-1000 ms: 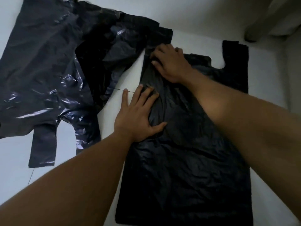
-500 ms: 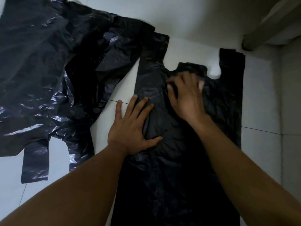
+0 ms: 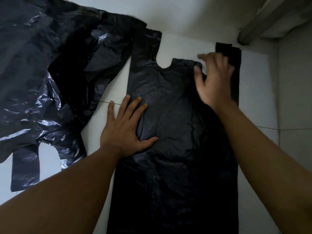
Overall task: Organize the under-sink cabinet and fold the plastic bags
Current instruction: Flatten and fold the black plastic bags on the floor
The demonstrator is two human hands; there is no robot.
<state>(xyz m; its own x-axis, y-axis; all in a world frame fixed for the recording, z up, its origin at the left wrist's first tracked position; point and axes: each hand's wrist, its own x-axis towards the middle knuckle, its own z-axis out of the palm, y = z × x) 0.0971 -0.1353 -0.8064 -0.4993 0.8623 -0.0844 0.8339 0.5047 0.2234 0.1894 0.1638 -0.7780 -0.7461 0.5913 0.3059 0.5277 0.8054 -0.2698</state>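
On the floor (image 3: pixel 185 22) the black bag (image 3: pixel 177 166) lies flat; smoothing, I judge. Left hand (image 3: pixel 123 134) presses it, fingers spread; right hand (image 3: pixel 214 81), blurred, seems empty near a handle (image 3: pixel 235 53). Next: fold lengthwise, edges matched.

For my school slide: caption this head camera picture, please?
Left hand presses a black plastic bag flat; right hand is at its right handle.

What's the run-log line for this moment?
step: black plastic bag laid flat on white tiled floor | left hand: pressing bag's left edge | right hand: open over right handle
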